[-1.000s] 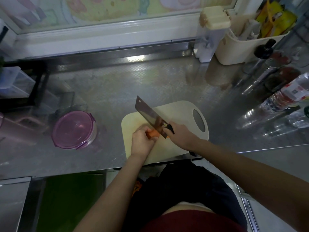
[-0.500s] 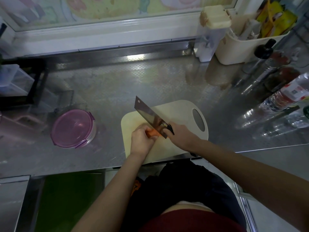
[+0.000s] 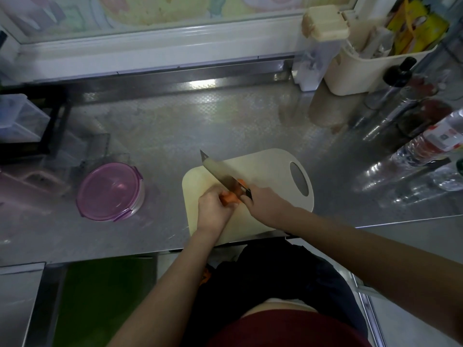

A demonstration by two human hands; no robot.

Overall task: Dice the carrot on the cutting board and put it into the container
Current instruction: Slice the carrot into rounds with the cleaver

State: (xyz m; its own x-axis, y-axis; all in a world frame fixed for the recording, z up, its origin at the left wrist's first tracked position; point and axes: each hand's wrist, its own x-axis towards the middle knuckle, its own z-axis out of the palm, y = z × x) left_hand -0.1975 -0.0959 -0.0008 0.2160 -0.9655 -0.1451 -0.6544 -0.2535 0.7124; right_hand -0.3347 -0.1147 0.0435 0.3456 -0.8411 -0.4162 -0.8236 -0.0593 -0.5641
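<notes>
Since the earlier frame, the cleaver (image 3: 220,174), gripped in the right hand (image 3: 266,204), was lowered onto the carrot (image 3: 228,198) on the cutting board (image 3: 271,166). The carrot was clamped by the left hand (image 3: 213,212). Slicing was judged underway; further strokes were required.

Kitchen, steel counter (image 3: 225,126), cutting board (image 3: 270,166), cleaver (image 3: 220,172)

The steel bench (image 3: 175,126) carries a cream cutting board (image 3: 270,169) at its front edge. Well apart, to the left, stands a round container (image 3: 110,187) with a purple lid. At the back right stand a cream basket (image 3: 355,71) and several bottles (image 3: 426,144).
</notes>
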